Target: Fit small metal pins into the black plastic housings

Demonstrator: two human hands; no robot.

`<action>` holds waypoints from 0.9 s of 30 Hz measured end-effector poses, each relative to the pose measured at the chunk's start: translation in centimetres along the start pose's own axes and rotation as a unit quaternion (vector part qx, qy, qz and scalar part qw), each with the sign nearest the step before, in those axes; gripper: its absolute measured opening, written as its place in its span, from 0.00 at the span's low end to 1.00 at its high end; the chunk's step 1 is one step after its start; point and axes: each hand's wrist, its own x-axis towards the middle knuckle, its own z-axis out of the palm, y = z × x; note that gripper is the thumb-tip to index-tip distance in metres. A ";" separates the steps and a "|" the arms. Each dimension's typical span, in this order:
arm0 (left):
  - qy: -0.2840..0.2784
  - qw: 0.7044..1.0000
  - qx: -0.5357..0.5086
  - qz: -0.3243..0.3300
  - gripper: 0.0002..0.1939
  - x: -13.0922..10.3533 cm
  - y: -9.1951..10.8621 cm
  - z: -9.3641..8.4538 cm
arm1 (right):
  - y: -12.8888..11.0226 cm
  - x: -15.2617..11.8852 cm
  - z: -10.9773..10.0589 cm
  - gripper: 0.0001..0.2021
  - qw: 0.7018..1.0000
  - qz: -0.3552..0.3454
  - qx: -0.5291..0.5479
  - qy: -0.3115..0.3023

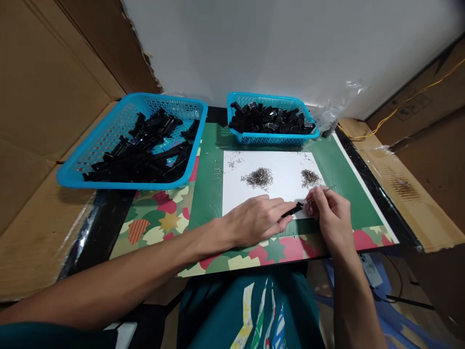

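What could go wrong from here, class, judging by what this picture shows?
The right hand is close to the smaller pile of tiny pieces, so a brush might scatter it.
Other loose pieces straddle the left edge of the white sheet and could get lost.
The thin tool might slip towards the left hand holding the black part.

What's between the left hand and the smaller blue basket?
From the left hand outward, the head view shows white paper bearing the bigger dark pile, then a strip of green mat.

Black piece half-hidden by left hand
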 end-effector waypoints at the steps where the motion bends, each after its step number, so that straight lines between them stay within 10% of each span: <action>1: 0.016 0.999 0.018 0.046 0.16 -0.1 0.2 0.0 | -0.2 0.2 0.0 0.22 1.000 -0.002 0.015 0.002; 8: 0.104 0.945 0.063 0.302 0.09 -0.8 2.7 0.6 | -2.3 2.3 1.9 0.22 0.982 -0.080 -0.106 -0.134; 13: 0.117 0.951 0.075 0.277 0.10 -1.1 2.4 0.7 | -2.1 2.6 4.2 0.07 0.967 -0.074 -0.169 -0.173; 27: 0.164 0.956 0.078 0.231 0.11 -1.0 1.8 0.6 | -1.0 2.6 5.1 0.05 0.963 -0.068 -0.200 -0.168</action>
